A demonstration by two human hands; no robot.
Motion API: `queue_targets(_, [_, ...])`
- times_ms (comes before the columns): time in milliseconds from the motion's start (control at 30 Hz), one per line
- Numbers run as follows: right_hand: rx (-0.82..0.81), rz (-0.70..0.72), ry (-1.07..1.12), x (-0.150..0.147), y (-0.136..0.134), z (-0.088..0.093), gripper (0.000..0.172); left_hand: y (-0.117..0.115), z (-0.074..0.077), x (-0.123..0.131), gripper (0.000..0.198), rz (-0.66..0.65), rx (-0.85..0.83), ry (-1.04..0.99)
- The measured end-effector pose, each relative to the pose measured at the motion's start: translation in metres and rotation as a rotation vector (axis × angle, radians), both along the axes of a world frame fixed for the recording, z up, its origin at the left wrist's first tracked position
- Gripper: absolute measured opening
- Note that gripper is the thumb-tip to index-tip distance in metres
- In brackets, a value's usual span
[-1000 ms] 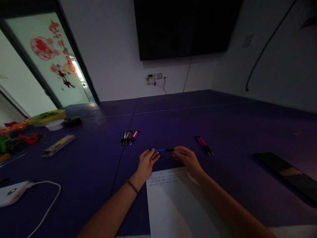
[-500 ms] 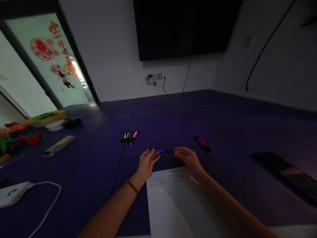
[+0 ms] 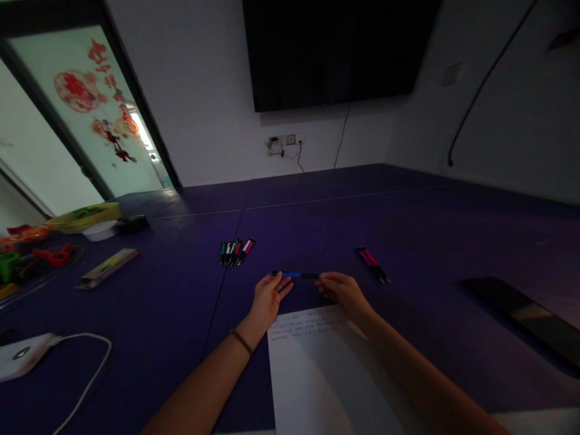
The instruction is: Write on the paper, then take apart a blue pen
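A blue and black pen (image 3: 294, 275) lies level between my two hands, just beyond the top of a sheet of paper (image 3: 312, 374) with handwriting on it. My left hand (image 3: 268, 296) pinches the pen's left end between thumb and forefinger, the other fingers loosely spread below. At the opposite end, the fingertips of my right hand (image 3: 342, 290) are closed at the silvery tip. To the left beyond my hands lies a group of several pens (image 3: 233, 252) in green, white and red. Two pink and black pens (image 3: 372, 264) rest side by side to the right.
On the right is a dark phone-like slab (image 3: 521, 314). A white device (image 3: 27, 355) with a cable (image 3: 97, 380) sits at left. Beyond it are a slim box (image 3: 109, 267), a roll of black tape (image 3: 132, 224) and a yellow basket (image 3: 86, 216). A purple table (image 3: 317, 229) carries everything.
My right fingers have shifted slightly to the right along the pen, so more of its black grip and its tip show. My left hand keeps its hold in place.
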State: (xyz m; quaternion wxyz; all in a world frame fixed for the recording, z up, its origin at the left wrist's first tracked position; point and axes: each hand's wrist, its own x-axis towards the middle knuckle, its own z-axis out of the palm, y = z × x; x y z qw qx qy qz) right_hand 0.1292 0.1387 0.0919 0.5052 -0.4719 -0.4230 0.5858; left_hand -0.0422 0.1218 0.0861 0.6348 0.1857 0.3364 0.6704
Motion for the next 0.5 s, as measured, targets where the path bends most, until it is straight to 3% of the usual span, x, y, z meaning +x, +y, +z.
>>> queue_targets(200, [-0.058,-0.014,0.053,-0.0001,0.0011,0.0008,0.031,-0.0001,0.0001,-0.0004,0.017,-0.024,0.008,0.009])
queue_targets(500, [0.078,-0.062,0.078,0.0010,0.0018,-0.0013,0.031,0.0003,-0.0008,-0.0003,0.016,-0.024,0.008,0.000])
